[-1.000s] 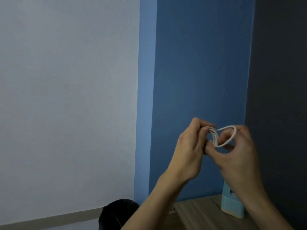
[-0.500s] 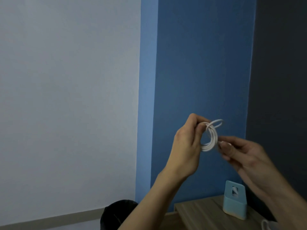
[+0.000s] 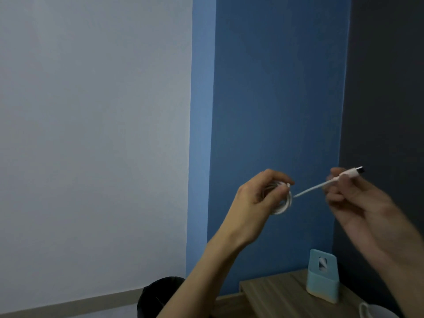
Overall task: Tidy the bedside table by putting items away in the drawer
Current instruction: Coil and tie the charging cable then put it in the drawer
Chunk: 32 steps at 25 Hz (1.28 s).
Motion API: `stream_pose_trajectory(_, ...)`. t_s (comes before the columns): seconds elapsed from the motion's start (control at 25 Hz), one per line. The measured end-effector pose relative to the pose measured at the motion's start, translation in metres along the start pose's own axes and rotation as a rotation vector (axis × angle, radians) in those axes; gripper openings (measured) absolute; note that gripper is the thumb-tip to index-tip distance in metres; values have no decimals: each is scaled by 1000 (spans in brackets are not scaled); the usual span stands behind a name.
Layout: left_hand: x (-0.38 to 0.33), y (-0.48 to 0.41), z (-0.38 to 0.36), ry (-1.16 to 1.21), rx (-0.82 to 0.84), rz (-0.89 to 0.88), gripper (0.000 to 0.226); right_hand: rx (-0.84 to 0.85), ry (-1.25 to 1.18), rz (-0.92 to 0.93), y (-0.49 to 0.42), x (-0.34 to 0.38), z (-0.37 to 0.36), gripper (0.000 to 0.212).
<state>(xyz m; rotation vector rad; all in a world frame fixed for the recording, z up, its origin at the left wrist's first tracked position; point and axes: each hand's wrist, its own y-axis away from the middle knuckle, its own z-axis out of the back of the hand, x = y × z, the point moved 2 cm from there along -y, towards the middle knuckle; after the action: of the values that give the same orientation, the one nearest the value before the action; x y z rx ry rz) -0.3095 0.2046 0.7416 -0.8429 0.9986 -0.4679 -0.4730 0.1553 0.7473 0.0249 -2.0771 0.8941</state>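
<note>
A white charging cable is held up in front of the blue wall. My left hand grips its coiled part, with loops showing below the fingers. My right hand pinches the free end, whose plug sticks out past the fingertips to the upper right. A short straight length of cable runs taut between the two hands. The wooden bedside table lies low in the view, under my right forearm. No drawer is in view.
A light blue holder stands on the table by the dark wall. A white mug's rim and handle show at the bottom right. A black bin sits on the floor left of the table.
My right hand has let go of the coil, taken the cable's free end and pulled it out to the right. The coil in my left hand looks smaller and tighter.
</note>
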Motion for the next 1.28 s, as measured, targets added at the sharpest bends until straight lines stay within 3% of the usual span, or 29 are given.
stream_pose_trajectory(0.16, 3, 0, -8, 55, -37, 67, 11, 97, 403, 282, 9, -4, -21, 32)
stream_pose_trajectory(0.36, -1, -1, -12, 130, -43, 114, 7, 273, 739, 416, 14, -2, -30, 28)
stream_pose_trajectory(0.44, -3, 0, -12, 169, -34, 139, 12, 246, 867, 434, 13, 0, -26, 26)
stream_pose_trajectory(0.56, -4, 4, -11, 248, -9, 153, 17, 154, 1124, 498, 12, 4, -29, 5)
stream_pose_trajectory(0.68, -2, 7, -15, 209, -18, 116, 16, 96, 1282, 504, 14, 3, -37, 13)
stream_pose_trajectory(0.8, -3, 9, -20, 129, -52, 43, 15, -39, 1263, 450, 7, -5, -34, 13)
stream_pose_trajectory(0.88, -7, 9, -20, 79, -75, -17, 15, -85, 975, 211, 0, -15, -31, 22)
stream_pose_trajectory(0.96, -9, 10, -20, 32, -89, -66, 17, 4, 649, 54, -2, -24, -35, 17)
stream_pose_trajectory(1.28, -12, 7, -18, -5, -165, -51, 12, -49, 794, 274, 2, -25, -43, 27)
